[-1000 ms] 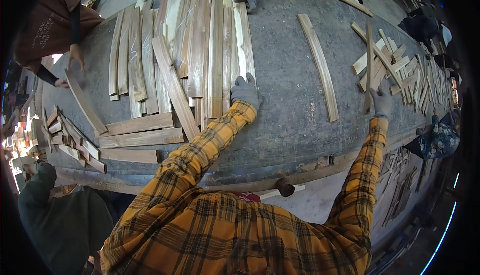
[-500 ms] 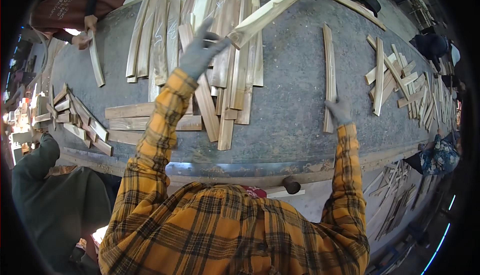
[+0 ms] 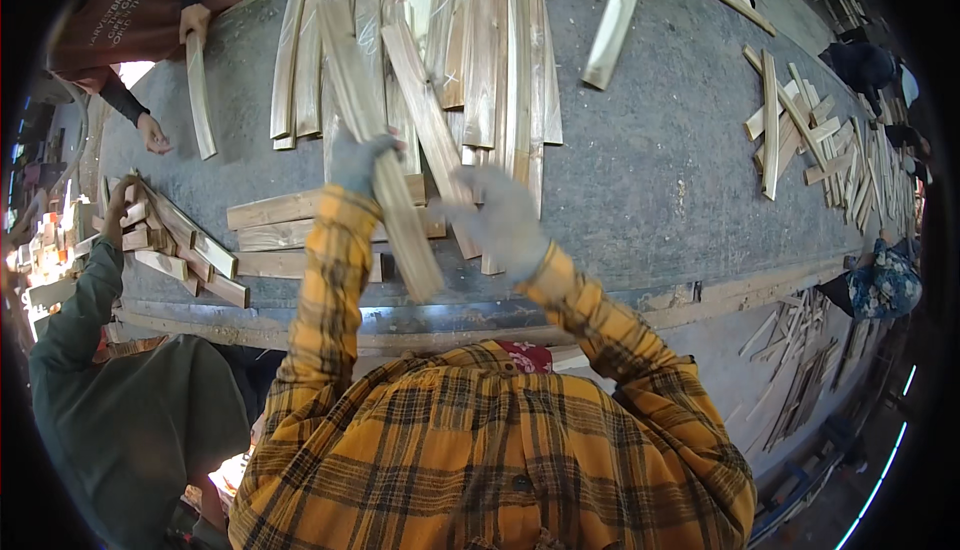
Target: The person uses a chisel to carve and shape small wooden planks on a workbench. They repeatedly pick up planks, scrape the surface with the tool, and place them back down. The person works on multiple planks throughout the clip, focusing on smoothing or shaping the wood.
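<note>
Two gloved hands have come back from the far reaches: my left hand (image 3: 358,158) now grips a long wooden slat (image 3: 385,155) raised over the stack (image 3: 470,60), my right hand (image 3: 505,220) open beside it.

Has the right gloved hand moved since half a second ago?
Yes. The right hand left the grey table's right part and now sits beside the left hand, by the stave pile.

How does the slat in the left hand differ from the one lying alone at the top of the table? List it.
The held slat is lifted, gripped by the gloved left hand; the lone slat lies apart on the grey table, untouched. The held slat looks browner, the lone slat paler. Both are long, narrow wood.
</note>
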### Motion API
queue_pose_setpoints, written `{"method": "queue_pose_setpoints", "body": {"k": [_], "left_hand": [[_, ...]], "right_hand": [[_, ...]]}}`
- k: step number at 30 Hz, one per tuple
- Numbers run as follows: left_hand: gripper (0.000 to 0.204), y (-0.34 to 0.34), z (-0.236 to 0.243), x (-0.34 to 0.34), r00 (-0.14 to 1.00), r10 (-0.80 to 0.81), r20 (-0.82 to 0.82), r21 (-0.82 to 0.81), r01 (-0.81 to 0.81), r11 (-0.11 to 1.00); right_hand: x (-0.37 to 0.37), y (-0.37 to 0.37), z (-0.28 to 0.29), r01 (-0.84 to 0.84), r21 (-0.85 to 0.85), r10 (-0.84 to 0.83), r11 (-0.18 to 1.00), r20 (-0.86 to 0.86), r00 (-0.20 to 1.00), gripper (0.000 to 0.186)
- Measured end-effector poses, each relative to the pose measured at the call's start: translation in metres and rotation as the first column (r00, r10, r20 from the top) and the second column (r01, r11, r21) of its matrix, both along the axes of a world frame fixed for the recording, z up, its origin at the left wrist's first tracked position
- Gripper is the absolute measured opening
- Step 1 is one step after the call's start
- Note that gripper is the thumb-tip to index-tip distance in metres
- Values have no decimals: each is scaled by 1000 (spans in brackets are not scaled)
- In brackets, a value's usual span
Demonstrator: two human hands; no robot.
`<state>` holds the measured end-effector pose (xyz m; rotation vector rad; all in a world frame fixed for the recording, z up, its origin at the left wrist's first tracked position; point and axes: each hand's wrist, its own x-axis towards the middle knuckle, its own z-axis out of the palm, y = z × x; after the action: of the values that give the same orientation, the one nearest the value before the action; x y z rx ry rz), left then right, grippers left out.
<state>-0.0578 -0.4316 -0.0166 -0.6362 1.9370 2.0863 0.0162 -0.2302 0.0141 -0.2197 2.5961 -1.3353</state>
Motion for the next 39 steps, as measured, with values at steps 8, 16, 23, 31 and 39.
{"method": "queue_pose_setpoints", "body": {"k": [8, 16, 23, 31, 39], "left_hand": [[55, -67, -55, -79, 987, 16, -160, -912, -154, 380], [23, 146, -67, -45, 911, -390, 132, -901, 275, 336], [23, 205, -96, -8, 893, -443, 85, -996, 90, -9], [63, 214, -16, 41, 751, -658, -50, -889, 266, 372], [60, 239, -23, 106, 650, -757, 74, 803, 411, 431]], "right_hand": [[-86, 66, -91, 239, 394, -326, 887, 170, 930, 52], [-18, 177, -39, 569, -486, -203, 663, 614, 763, 37], [40, 295, -4, 647, -283, -554, 708, 344, 758, 34], [45, 289, 6, 753, -444, -579, 486, 482, 658, 33], [123, 193, -1, 712, -313, -563, 629, 448, 694, 30]]}}
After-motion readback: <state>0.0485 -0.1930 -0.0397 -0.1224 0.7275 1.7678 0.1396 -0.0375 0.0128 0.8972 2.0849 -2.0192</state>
